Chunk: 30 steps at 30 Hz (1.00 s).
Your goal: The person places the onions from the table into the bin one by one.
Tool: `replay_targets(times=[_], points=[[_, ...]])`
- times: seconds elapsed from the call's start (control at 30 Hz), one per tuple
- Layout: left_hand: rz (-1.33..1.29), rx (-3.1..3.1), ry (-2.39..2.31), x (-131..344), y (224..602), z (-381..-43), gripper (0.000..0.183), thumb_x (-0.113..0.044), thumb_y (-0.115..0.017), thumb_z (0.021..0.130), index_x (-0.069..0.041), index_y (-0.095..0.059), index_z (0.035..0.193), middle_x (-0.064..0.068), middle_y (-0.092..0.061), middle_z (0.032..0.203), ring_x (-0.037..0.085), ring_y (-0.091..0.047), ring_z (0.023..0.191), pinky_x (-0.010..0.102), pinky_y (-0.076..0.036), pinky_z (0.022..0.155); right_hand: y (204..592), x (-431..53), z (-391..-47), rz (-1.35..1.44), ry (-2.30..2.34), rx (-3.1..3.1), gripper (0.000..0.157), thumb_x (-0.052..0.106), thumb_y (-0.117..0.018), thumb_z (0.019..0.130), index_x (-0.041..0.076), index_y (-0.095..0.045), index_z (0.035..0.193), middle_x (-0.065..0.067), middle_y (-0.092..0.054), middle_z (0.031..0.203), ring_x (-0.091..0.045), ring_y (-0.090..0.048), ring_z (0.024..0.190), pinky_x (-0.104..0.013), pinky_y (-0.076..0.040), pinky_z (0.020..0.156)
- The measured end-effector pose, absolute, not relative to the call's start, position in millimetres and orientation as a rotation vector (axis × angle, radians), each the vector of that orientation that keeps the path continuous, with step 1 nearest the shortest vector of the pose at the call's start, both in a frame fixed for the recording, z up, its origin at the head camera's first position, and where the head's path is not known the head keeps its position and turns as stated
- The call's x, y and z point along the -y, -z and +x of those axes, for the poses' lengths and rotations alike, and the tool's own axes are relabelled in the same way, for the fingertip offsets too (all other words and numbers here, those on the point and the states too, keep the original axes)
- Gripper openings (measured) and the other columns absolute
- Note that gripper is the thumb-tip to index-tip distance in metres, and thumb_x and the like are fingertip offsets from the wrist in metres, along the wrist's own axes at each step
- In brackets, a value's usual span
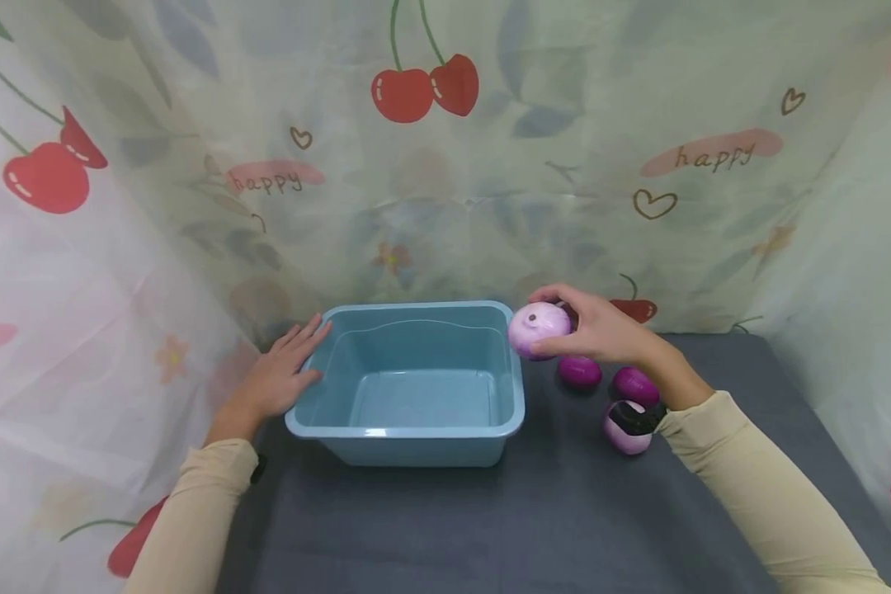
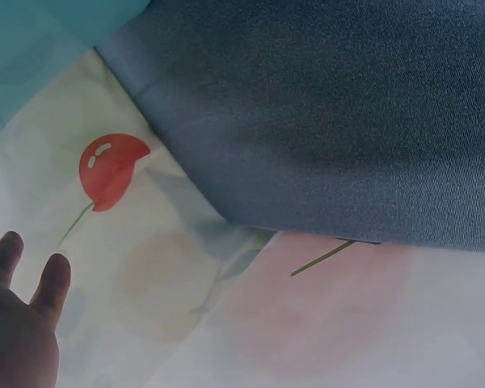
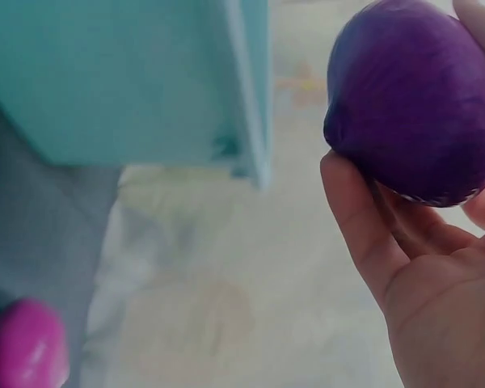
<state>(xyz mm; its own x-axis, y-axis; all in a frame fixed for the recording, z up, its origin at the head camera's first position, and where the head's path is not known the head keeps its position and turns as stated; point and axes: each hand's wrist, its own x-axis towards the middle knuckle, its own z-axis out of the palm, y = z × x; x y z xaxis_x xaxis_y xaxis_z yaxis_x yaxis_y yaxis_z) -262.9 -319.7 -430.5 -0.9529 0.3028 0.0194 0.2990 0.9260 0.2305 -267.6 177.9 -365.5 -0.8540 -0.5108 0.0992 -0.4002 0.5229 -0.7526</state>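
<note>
My right hand (image 1: 590,326) holds a purple-and-white onion (image 1: 539,330) just beside the right rim of a blue plastic bin (image 1: 408,450). In the right wrist view the onion (image 3: 416,105) looks deep purple, with fingers and thumb around it and the bin's wall (image 3: 129,81) to its left. Fingers extended, my left hand (image 1: 278,375) is at the bin's left rim. Part of that hand (image 2: 20,323) shows at the lower left of the left wrist view. The inside of the bin shows only its bare floor.
Right of the bin, on a dark grey cloth (image 1: 431,528), are two magenta oval pieces, one nearer (image 1: 579,373) and one farther right (image 1: 636,386). A second purple-and-white onion (image 1: 627,441) lies partly behind the right wrist's black strap. A cherry-printed curtain (image 1: 468,181) surrounds the table.
</note>
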Motion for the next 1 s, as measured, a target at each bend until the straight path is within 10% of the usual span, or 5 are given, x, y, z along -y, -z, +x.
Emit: replay_targets(times=[1.0], points=[[0.469,-3.071,-0.389,318.4,426.7,-261.0,0.069,-0.029,-0.05,0.095,-0.037,-0.013,0.153,-0.002,-0.009,0.163,0.041,-0.015,0.148,0.072,-0.023,0.105,353.0,-22.4,-324.0,-1.054,1.362,-2.387,0.064,0.04,-0.08,0.072,0.021,-0.053,0.127,0.003,-0.057,0.121,-0.017,-0.059,0.103,-0.032,-0.053,0.085]])
